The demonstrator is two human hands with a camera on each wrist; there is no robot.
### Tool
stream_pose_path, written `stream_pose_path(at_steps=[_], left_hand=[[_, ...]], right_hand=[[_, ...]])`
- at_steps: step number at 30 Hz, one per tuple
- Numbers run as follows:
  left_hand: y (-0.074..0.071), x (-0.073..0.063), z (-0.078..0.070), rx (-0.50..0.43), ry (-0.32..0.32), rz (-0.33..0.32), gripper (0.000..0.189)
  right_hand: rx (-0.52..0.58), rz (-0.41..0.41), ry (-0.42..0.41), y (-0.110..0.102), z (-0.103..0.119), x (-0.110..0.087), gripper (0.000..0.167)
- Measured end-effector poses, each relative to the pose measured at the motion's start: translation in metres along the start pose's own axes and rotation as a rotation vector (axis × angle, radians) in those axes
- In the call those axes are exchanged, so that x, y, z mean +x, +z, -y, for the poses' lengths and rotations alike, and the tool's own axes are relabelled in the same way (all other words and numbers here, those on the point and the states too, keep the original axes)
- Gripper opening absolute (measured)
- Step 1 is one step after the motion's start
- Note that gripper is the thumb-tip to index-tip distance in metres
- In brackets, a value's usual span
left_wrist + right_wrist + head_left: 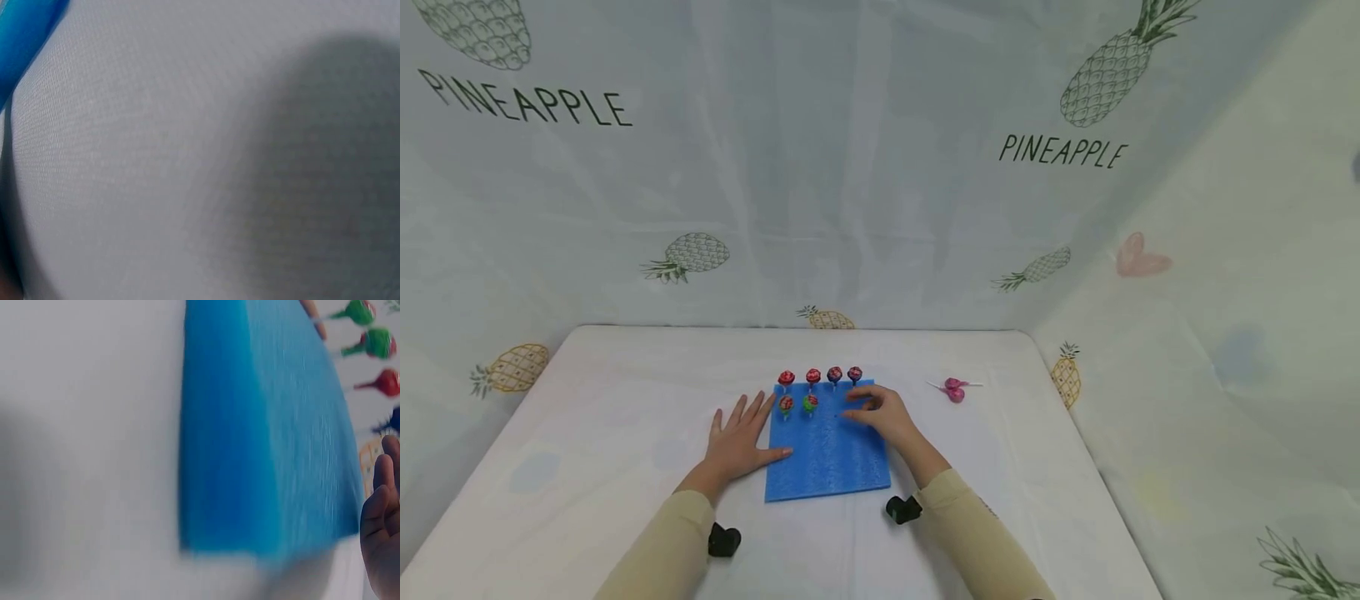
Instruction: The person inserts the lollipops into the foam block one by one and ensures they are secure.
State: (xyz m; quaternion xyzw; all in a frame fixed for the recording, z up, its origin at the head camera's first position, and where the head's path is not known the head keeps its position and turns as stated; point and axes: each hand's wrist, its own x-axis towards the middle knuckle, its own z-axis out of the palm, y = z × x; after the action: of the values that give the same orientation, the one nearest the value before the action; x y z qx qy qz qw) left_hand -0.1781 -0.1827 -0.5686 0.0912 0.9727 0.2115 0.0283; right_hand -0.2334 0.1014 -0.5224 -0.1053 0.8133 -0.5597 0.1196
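Observation:
A blue foam board (827, 467) lies on the table with lollipops standing upright in it. Along its far edge are a red lollipop (786, 378), another red lollipop (813, 376) and two dark purple-blue ones, the last a dark lollipop (854, 374) at the right. Nearer stand two red-and-green lollipops, one of them a green lollipop (810, 403). My left hand (737, 446) spreads its fingers at the board's left side, thumb over the board. Over the right half hovers my right hand (883, 415), thumb and fingers apart, nothing visible between them. The right wrist view shows the right fingers (378, 506) bent.
Two pink lollipops (955, 389) lie on the white-covered table (1000, 467) to the right of the board. Pineapple-printed cloth (850, 167) rises behind and beside the table. A dark wrist device (724, 541) sits by each sleeve.

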Motion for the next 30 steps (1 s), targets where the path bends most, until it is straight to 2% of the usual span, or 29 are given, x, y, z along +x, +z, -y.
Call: stream_pose_path(at_steps=[6, 12, 18, 24, 30], left_hand=[[-0.002, -0.002, -0.001, -0.021, 0.003, -0.004, 0.110], [-0.003, 0.000, -0.003, 0.002, -0.015, 0.016, 0.110], [-0.004, 0.000, -0.004, 0.009, -0.027, 0.032, 0.109], [-0.005, 0.000, -0.004, 0.015, -0.021, 0.030, 0.109], [-0.002, 0.001, -0.002, 0.020, -0.020, 0.033, 0.110]], right_hand=[[-0.030, -0.044, 0.029, -0.025, -0.013, -0.004, 0.034], [-0.092, -0.093, 0.020, -0.048, -0.024, -0.009, 0.034], [-0.129, -0.140, 0.057, -0.073, -0.037, -0.013, 0.035], [-0.142, -0.188, 0.105, -0.096, -0.045, -0.018, 0.033], [-0.171, -0.213, 0.109, -0.116, -0.048, -0.024, 0.031]])
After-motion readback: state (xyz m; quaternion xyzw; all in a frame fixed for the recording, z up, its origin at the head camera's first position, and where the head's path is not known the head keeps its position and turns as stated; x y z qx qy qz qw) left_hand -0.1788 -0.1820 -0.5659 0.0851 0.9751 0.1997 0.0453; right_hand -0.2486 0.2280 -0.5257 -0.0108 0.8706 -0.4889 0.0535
